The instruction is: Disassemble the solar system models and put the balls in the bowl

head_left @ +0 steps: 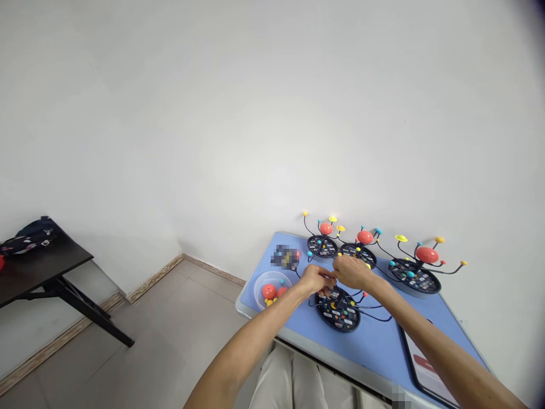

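Reaching over black base [339, 321] | left hand [315, 279], right hand [351, 271] close together, curled | grip unclear

Single view, from person's head, facing forward and down. Wall [238, 113] fills upper part, seen roughly face-on. Tabletop [378, 355] low in frame, right of centre, viewed near and at slant from above. Left hand [315, 278] and right hand [351, 271] close, below mid-height; forearms [255, 338] rise from bottom edge. Trousers [289, 378] below, nearly underneath camera. Floor [170, 341] and black table [51, 270] take in left side.
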Demonstrator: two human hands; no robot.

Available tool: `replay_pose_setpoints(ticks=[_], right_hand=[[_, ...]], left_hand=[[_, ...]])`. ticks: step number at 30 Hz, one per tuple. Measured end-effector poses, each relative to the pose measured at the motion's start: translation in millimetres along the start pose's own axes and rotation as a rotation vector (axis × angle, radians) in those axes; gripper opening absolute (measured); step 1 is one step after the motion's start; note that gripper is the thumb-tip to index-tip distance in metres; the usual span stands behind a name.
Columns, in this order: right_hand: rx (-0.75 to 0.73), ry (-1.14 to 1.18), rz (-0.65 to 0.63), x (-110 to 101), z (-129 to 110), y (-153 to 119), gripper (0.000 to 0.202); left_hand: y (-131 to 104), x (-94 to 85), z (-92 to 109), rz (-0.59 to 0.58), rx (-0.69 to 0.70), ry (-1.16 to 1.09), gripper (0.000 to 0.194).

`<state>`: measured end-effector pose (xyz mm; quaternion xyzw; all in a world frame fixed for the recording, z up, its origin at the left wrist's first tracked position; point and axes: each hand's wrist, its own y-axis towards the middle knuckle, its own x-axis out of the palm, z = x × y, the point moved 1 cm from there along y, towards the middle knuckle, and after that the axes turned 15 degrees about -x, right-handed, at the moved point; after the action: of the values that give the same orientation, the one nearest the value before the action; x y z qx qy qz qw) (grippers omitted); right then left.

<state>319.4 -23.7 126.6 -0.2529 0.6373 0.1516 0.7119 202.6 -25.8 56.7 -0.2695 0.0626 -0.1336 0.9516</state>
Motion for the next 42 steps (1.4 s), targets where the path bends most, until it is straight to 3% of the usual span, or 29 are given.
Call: replay_pose_setpoints(ticks=[8, 13, 21, 27, 35, 42], right_hand=[[-0.117, 0.153, 0.073, 8.9, 9.9, 1.3, 0.017], [-0.062, 0.12, 0.04, 10.1, 11.7, 5.2, 0.032], [-0.148, 0.19, 0.067, 14.7, 11.9, 6.8, 0.016], [-0.066, 0.148, 0.068, 10.6, 2.2, 0.2, 0.021], [-0.169, 0.269, 0.105, 13.6, -0.8, -4.7, 0.013], [-0.122, 0.188, 0.042, 14.5, -11.3, -6.5, 0.02]], left_hand=[[8.7, -1.3, -3.6, 0.007, 0.064, -0.034, 0.01], [11.1, -1.9, -5.4, 0.001, 0.099, -0.046, 0.013], [17.9, -1.5, -11.7, -0.004, 0.114, -0.053, 0.008], [13.3, 1.3, -12.1, -0.012, 0.129, -0.048, 0.006], [4.4, -1.8, -19.7, -0.02, 0.148, -0.025, 0.01], [-6.2, -7.1, -26.8, -0.022, 0.15, -0.002, 0.013]])
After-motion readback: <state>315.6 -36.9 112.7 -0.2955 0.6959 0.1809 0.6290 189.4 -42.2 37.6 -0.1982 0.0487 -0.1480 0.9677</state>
